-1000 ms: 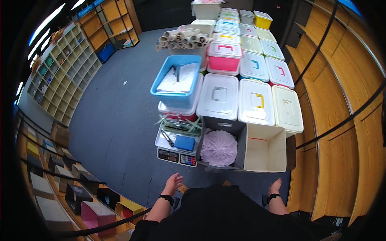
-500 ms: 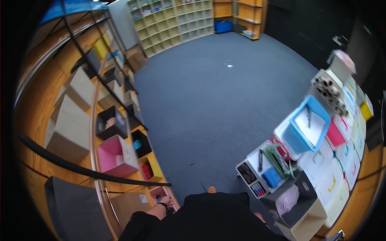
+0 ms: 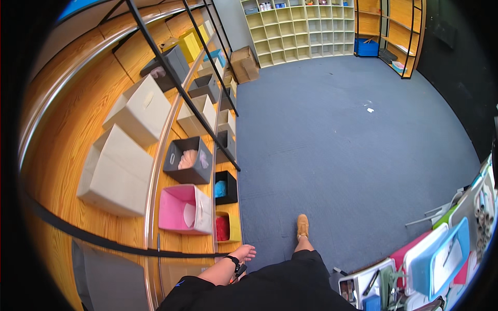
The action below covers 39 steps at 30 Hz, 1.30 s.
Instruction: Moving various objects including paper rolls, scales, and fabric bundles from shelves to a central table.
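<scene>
My left hand [image 3: 244, 253] reaches forward at the lower middle, beside the front edge of the wooden shelf unit. Its fingers are loosely bent and somewhat apart, and nothing shows in them. Around the wrist is a black band [image 3: 234, 261], with a small dark item partly seen behind it. Closest to the hand is a yellow bin [image 3: 235, 228] with red stuff inside, just beyond it on the shelf. Next to that stand a pink bin [image 3: 203, 210] holding a pale piece and a black bin [image 3: 232, 193] with something blue. My right hand is out of view.
Black metal uprights [image 3: 181, 90] and a dark rail [image 3: 119, 225] cross the shelves at left. A crowded stand at lower right carries a blue tub [image 3: 438, 262], pens and rolled tubes. My shoe [image 3: 302, 226] is on the blue-grey floor [image 3: 311, 145]. Cubbies [image 3: 295, 41] line the far wall.
The view has swung right and the shelves show more fully. My left hand has come away from the small pinkish bin at the shelf's near end. My shoe and lower leg now show ahead.
</scene>
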Motion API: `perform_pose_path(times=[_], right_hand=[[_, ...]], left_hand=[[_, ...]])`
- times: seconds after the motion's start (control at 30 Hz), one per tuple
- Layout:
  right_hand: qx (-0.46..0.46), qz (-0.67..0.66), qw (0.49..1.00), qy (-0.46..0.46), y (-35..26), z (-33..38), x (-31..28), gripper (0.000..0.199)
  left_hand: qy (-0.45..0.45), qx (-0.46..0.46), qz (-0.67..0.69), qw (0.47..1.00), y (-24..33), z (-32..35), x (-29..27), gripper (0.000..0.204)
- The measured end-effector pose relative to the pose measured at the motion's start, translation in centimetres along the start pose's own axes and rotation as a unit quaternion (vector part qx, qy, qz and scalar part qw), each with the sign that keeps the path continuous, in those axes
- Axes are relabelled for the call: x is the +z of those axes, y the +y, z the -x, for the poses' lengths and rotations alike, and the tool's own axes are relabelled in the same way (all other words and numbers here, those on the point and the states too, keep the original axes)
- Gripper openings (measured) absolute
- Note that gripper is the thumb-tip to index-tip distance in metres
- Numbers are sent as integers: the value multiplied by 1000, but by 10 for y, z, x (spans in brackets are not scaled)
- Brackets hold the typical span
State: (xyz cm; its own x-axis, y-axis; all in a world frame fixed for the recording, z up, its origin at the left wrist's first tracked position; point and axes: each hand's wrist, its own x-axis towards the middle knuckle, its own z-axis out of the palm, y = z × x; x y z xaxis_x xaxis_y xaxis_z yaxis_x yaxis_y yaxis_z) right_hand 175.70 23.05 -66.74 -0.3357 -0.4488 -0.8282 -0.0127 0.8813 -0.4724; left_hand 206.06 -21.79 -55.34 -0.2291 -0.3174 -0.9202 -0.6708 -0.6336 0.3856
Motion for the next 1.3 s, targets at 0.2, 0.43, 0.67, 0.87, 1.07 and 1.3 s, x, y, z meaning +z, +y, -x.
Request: perform_pose_path(times=[0.2,0.43,0.67,0.87,1.07,1.3], right_hand=[[8,11,998,-56,-135,-77,-72,27],[138,-71,982,-106,-251,-193,-198,26],[16,-241,962,125,-468,-342,-372,16],[14,-245,962,120,-616,-407,-404,18],[69,26,996,-44,-677,-455,-406,26],[85,154,984,-41,-749,-532,-451,33]], left_hand=[[106,-82,17,991,62,-46,-57,37],[102,16,132,986,189,-45,-85,32],[71,-85,188,976,202,-121,-124,37],[33,-103,-74,991,328,-197,-190,29],[-17,-7,-189,982,507,-332,-264,24],[92,104,29,990,834,-397,-295,25]])
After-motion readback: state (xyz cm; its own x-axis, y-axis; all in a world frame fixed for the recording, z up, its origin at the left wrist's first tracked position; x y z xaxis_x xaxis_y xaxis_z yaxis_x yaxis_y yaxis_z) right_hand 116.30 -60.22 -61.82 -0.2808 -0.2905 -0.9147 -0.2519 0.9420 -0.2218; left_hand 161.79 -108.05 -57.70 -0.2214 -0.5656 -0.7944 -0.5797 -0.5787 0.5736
